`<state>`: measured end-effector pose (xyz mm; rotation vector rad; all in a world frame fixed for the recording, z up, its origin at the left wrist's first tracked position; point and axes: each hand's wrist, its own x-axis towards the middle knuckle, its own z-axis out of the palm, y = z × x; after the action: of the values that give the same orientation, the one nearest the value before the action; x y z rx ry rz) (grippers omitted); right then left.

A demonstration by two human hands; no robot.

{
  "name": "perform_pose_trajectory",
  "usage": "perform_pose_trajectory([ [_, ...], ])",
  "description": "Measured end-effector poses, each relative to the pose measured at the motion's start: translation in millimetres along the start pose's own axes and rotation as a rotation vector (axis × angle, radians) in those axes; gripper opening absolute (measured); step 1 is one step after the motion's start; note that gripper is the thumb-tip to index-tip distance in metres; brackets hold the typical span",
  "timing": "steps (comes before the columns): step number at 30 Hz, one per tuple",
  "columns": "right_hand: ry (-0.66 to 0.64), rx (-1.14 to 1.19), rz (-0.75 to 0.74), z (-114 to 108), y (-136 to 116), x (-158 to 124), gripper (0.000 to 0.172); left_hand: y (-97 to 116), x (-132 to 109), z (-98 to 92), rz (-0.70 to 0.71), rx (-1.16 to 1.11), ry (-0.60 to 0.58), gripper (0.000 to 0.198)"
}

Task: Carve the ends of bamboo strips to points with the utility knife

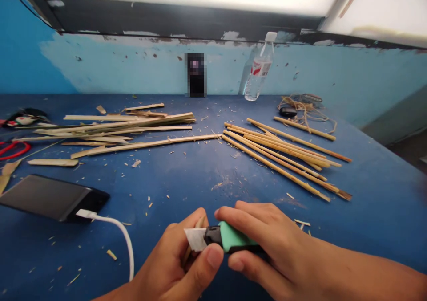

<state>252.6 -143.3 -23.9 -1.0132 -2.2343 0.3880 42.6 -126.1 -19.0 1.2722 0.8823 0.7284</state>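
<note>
My right hand (267, 243) grips a mint-green and black utility knife (230, 239) with its pale blade (196, 239) pushed out to the left. My left hand (176, 261) is closed around a thin bamboo stick (199, 224), of which only the tip shows above the fingers; its thumb presses against the back of the blade. Both hands sit low at the front of the blue table (200, 176). A bundle of several rounded bamboo sticks (283, 156) lies to the right of centre. A heap of flat bamboo strips and offcuts (116, 129) lies to the left.
A black power bank (50, 197) with a white cable (120, 238) lies at the front left. A clear water bottle (259, 69) stands against the back wall. Twine and a small dark object (300, 109) lie at the back right. Red-handled tools (13, 149) are at the left edge. Shavings litter the table.
</note>
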Motion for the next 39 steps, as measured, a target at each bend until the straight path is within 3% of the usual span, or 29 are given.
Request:
perform_pose_trajectory([
  [10, 0.105, -0.151, 0.002, 6, -8, -4, 0.041, -4, 0, -0.3, 0.048, 0.023, 0.039, 0.048],
  [26, 0.192, -0.383, -0.014, 12, -12, 0, 0.038, -20, -2, -3.3, -0.009, 0.015, 0.052, 0.043],
  [30, 0.161, -0.324, 0.040, 14, -6, 1, 0.038, -19, 5, -7.0, -0.055, -0.036, -0.020, 0.046],
  [34, 0.120, -0.120, 0.171, 8, 6, 2, 0.034, -11, 12, -11.0, -0.167, -0.156, -0.082, 0.044],
  [39, 0.142, 0.083, 0.241, -2, 16, 1, 0.030, -11, 14, -14.4, -0.123, -0.406, -0.166, 0.043],
])
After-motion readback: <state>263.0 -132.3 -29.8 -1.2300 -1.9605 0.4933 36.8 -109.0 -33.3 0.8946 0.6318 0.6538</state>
